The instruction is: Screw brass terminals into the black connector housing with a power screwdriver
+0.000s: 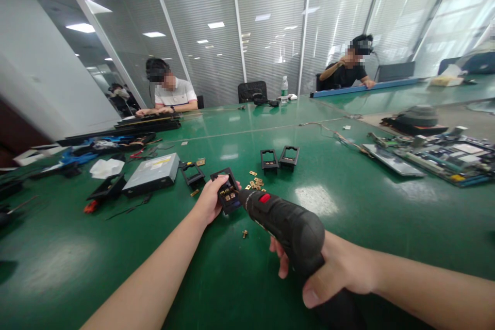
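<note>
My left hand (211, 197) grips a black rectangular plastic housing (232, 205) by its left side, tilted up off the green table. Inside the housing several brass-coloured terminals show. My right hand (328, 273) is wrapped round the handle of a black cordless drill (288, 219) with a red switch on top. The drill's nose points at the housing; its tip is hidden, so contact cannot be told. Several small brass plates (256, 183) lie just beyond the drill's nose. A brass screw (245, 234) lies on the table below the housing.
Black frames (269, 161) stand beyond the brass plates, and another frame (192, 175) is left of my left hand. A silver disc drive (152, 172) lies farther left. Circuit boards (456, 157) cover the right side. Two people sit across the table, near a water bottle (284, 87).
</note>
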Tool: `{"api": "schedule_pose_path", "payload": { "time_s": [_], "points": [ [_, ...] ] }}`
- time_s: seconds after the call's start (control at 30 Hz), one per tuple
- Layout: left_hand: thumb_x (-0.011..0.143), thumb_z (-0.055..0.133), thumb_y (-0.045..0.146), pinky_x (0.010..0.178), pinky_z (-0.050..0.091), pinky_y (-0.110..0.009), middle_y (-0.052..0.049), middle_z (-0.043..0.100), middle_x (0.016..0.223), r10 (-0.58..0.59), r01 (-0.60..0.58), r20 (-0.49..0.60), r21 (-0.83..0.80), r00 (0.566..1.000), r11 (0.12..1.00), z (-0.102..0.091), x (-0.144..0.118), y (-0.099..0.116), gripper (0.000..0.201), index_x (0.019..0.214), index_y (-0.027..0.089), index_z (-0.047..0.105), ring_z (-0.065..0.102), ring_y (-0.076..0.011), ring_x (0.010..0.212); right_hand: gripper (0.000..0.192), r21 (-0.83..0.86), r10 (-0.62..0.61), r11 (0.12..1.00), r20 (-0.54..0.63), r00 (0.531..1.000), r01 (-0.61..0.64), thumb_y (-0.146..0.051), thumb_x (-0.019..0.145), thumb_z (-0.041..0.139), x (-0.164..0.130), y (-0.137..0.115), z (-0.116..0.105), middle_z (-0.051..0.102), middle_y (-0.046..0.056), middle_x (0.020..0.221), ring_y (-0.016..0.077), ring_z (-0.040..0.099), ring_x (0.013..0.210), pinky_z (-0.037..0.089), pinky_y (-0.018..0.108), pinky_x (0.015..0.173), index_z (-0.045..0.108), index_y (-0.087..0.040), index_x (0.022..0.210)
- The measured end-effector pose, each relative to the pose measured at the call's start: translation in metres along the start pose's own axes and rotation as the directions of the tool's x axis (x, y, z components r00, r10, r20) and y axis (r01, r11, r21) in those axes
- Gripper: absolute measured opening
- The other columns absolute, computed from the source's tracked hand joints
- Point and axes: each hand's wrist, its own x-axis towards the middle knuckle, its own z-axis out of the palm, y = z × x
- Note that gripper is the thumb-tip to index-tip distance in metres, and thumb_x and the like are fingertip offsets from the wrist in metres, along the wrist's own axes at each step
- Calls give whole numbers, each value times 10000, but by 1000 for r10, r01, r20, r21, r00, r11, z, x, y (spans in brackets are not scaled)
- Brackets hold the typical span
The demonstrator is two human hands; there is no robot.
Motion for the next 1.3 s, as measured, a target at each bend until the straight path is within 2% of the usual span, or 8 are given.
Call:
{"api": "schedule_pose_path", "payload": {
  "time_s": [0.1,0.27,0.43,0.57,0.77,0.87,1.17,1.3],
  "points": [
    [832,680,319,663,604,-368,-135,753,849,2,-2,4,4,1000,1000,1,-1,1,220,930,124,650,728,-245,725,747,-34,-8,999,1,1000,8,-280,536,912,0,2,-3,592,113,1185,292,580,1061,430,375,978,607,-108,1196],
    [826,687,313,670,604,-369,-138,755,861,4,-4,4,1,1000,1000,2,-1,1,216,930,127,649,730,-248,738,748,-8,3,1000,-15,1000,-3,-290,527,917,1,1,-2,600,107,1139,286,584,1023,432,384,965,607,-112,1184],
    [821,690,314,694,606,-376,-140,758,882,7,-7,8,-4,1000,1000,1,0,0,218,930,129,651,736,-252,768,605,-125,-71,990,10,997,72,-302,553,900,1,-2,-2,586,102,1148,291,529,1086,438,389,979,669,-116,1080],
    [825,688,320,702,606,-375,-140,759,885,11,-10,11,-1,1000,1000,-1,0,-1,226,934,125,655,736,-250,775,623,-70,-48,996,-9,999,47,-274,533,902,0,-2,-1,617,92,1050,266,560,994,452,368,924,653,-107,1079],
    [830,677,333,666,600,-365,-141,761,863,-3,3,-4,8,1000,1000,0,1,-1,230,935,130,647,738,-252,740,714,-44,-54,998,16,998,55,-225,553,902,0,4,-2,601,93,1127,262,566,1024,454,358,929,618,-128,1201],
    [821,684,336,672,602,-371,-139,762,861,-3,3,-2,4,1000,1000,1,0,0,236,931,131,648,741,-257,743,672,-24,-52,998,-3,999,52,-230,543,913,1,4,-1,603,93,1104,258,573,1014,456,348,929,629,-114,1141],
    [830,680,337,683,605,-376,-148,762,868,6,-6,-1,15,1000,1000,-1,1,-1,234,930,127,654,738,-257,751,656,-12,-24,1000,-26,999,24,-249,537,911,1,0,0,610,104,1102,270,580,1007,448,360,938,638,-105,1116],
    [838,674,328,695,609,-378,-147,763,899,2,-2,-4,6,1000,1000,0,1,-1,221,937,132,653,739,-258,790,614,-62,-45,997,0,999,44,-255,536,909,0,1,0,596,106,1139,284,564,1043,435,379,963,660,-109,1078]
  ]
}}
